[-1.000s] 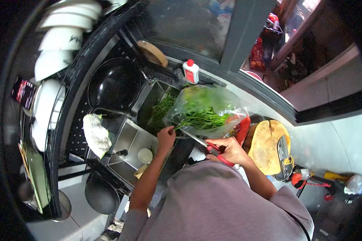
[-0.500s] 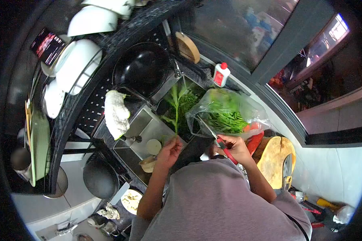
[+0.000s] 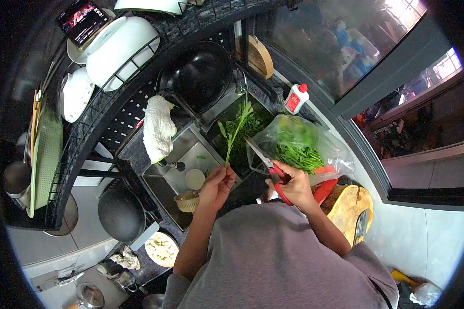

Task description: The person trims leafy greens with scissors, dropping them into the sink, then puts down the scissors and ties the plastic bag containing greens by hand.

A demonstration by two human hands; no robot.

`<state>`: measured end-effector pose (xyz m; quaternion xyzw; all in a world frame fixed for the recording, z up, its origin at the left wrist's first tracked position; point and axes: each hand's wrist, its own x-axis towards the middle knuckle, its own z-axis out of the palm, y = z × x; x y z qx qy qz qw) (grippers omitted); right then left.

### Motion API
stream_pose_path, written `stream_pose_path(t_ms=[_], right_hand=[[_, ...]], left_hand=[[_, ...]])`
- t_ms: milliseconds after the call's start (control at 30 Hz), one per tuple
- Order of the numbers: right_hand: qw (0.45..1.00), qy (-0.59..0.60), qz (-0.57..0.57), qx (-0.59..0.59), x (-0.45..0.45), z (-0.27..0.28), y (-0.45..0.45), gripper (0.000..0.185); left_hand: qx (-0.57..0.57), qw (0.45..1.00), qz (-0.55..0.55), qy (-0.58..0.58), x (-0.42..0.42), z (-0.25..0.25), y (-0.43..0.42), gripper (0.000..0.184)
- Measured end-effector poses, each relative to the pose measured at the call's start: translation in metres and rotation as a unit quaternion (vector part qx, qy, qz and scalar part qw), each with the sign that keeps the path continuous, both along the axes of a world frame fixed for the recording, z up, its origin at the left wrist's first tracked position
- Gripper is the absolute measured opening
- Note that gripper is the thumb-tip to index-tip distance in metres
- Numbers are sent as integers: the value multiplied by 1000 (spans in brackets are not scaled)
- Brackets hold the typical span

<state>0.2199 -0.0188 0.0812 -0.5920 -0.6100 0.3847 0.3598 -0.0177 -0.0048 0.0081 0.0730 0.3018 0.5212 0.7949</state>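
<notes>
My left hand (image 3: 217,188) pinches the lower end of a green leafy stem (image 3: 234,135), which points up over the sink. In my right hand (image 3: 293,184) are red-handled scissors (image 3: 276,177), their blades aimed up and left, close to the stem's right side. More cut greens (image 3: 250,135) lie in the far sink basin behind the stem. A clear plastic bag (image 3: 336,154) with green stems (image 3: 301,157) inside rests just beyond my right hand.
Near basin (image 3: 183,149) holds a white cup (image 3: 195,178) and strainer basket (image 3: 186,202). A white cloth (image 3: 158,129) hangs over the faucet. Black wok (image 3: 196,77), white bottle (image 3: 296,99), wooden board (image 3: 349,208), dish rack (image 3: 116,82) and a plate of food (image 3: 161,249) surround the sinks.
My left hand has drawn back from the bag with a stem upright in it. My right hand still holds the scissors, now with blades apart. The whole view has shifted.
</notes>
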Motion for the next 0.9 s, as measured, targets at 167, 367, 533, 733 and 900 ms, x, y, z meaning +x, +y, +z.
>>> stream_pose_path(t_ms=[167, 367, 533, 733, 900], right_hand=[[997, -62, -14, 39, -6, 4, 6, 46], [997, -75, -3, 27, -7, 1, 10, 44], [995, -101, -2, -9, -8, 2, 13, 43], [994, -110, 6, 16, -13, -11, 19, 41], [1000, 0, 18, 4, -13, -20, 22, 41]], left_hand=[[6, 999, -4, -53, 2, 3, -3, 22], [-14, 995, -2, -96, 4, 1, -5, 22], [-10, 994, -7, -105, 3, -3, -5, 23], [-2, 995, -17, -97, 1, -7, -6, 24], [-33, 995, 10, -95, -1, -10, -3, 26]])
